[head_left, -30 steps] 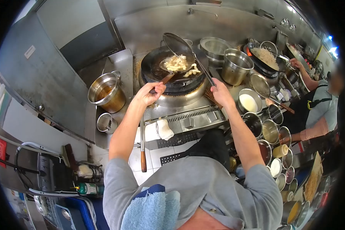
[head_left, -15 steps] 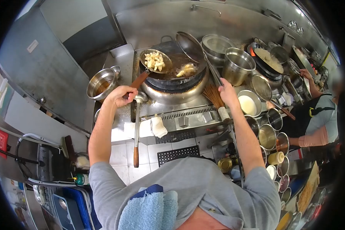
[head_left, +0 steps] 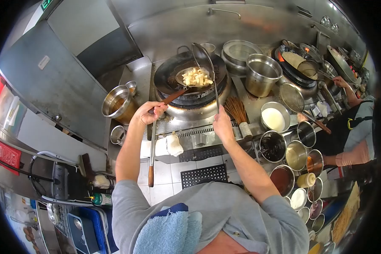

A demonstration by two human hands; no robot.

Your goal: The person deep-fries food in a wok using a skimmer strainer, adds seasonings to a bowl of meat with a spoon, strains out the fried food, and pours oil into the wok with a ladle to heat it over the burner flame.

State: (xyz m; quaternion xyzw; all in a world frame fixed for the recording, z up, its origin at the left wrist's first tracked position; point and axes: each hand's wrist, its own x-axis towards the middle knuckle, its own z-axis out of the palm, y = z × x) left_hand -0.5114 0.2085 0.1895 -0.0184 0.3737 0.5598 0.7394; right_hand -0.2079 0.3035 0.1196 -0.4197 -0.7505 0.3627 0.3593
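Stainless range (head_left: pixel 170 127): left hand (head_left: pixel 150 113) gripping wooden strainer handle (head_left: pixel 173 96), right hand (head_left: pixel 223 125) gripping metal utensil (head_left: pixel 216 95); handle tilt could spill pale pieces (head_left: pixel 197 77)

I'm in a commercial kitchen: right of my round black metal wok (head_left: pixel 166 78), a second round black wok (head_left: pixel 293 72) stands.
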